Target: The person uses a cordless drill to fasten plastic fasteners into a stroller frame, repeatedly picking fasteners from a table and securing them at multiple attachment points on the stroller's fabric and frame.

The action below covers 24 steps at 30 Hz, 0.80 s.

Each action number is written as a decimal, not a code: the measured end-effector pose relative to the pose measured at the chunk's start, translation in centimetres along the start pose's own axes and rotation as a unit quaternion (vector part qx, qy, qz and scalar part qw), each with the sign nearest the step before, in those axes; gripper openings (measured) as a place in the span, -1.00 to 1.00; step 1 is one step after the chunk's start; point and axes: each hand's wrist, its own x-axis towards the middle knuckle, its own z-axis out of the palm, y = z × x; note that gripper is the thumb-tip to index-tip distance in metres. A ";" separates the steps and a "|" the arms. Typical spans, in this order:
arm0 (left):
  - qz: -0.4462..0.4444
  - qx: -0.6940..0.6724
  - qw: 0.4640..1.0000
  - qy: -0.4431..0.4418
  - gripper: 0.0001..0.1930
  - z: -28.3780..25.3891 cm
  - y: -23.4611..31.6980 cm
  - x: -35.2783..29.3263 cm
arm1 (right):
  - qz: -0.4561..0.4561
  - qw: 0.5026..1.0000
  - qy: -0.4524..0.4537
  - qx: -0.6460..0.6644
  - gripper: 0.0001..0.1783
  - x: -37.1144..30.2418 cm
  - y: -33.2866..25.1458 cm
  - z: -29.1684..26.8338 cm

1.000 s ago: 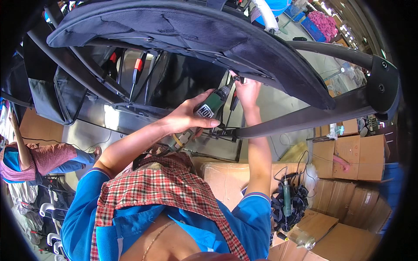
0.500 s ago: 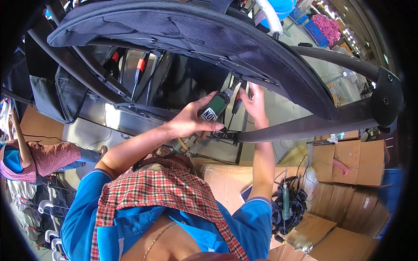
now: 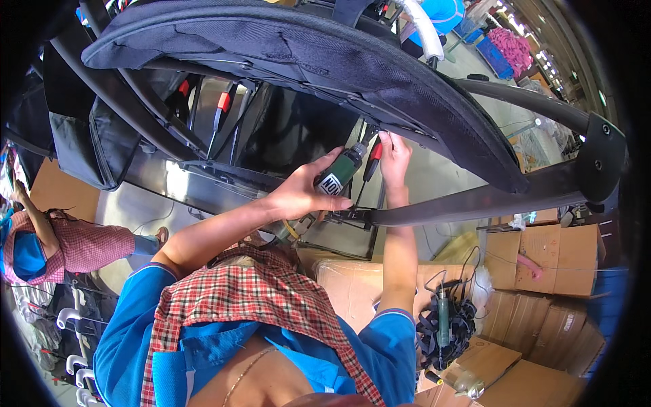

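Green power screwdriver (image 3: 337,175) gripped in left hand (image 3: 300,197), tip raised to black fabric frame (image 3: 325,61) | right hand (image 3: 393,152), shifted lower, pinched red-handled part (image 3: 372,152) | fastening judged underway

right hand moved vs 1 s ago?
Yes. The right hand has shifted slightly left along the black padded panel, closer to the green power screwdriver.

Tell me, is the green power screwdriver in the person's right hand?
No, the left hand grips the green power screwdriver, while the right hand reaches up to the black fabric frame.
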 end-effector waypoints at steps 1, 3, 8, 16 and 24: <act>-0.002 -0.003 1.000 0.000 0.00 0.0 0.1 0.0 | -0.002 1.000 0.004 0.002 -0.74 0.0 -0.1 0.1; -0.017 0.016 1.000 0.003 0.00 0.0 0.4 0.0 | -0.006 1.000 0.012 0.005 -0.74 0.0 -0.2 0.3; -0.024 0.003 1.000 0.003 0.01 0.0 0.3 0.4 | -0.033 0.999 0.032 -0.014 -0.75 0.0 0.3 0.5; -0.020 0.020 1.000 -0.003 0.06 -0.1 -0.2 0.2 | 0.022 0.995 0.061 0.070 -0.78 -0.2 -0.4 1.2; -0.020 0.023 0.999 -0.009 0.06 -0.2 -0.3 0.2 | 0.046 0.989 0.076 0.118 -0.86 -0.8 -0.6 1.3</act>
